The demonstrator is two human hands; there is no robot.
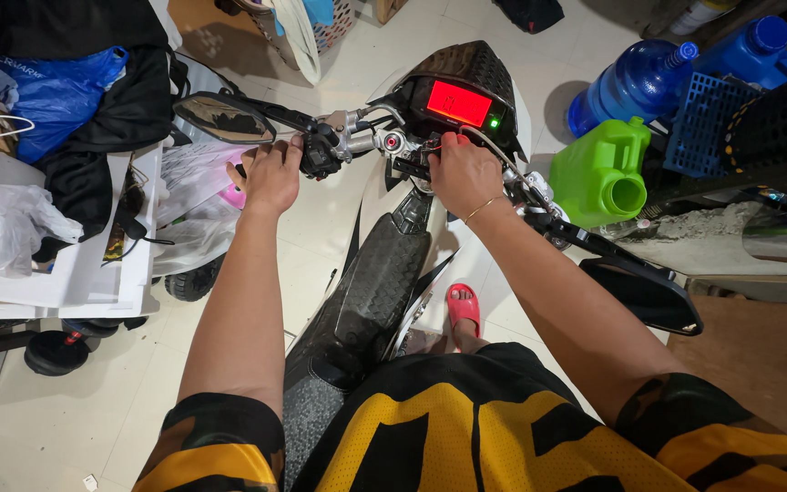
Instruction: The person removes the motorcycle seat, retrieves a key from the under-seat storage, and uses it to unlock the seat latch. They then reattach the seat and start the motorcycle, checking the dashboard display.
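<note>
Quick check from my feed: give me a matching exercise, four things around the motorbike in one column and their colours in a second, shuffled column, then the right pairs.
Things:
1. jerrycan on the floor, right of the handlebar
2. instrument display above the right hand
3. water bottle lying beyond the jerrycan
4. mirror beyond the left hand

Colours:
A. blue
B. black
C. bright green
D. red, lit

Pairs: 1-C, 2-D, 3-A, 4-B

Jug [601, 173] right of motorcycle [384, 282]
</note>
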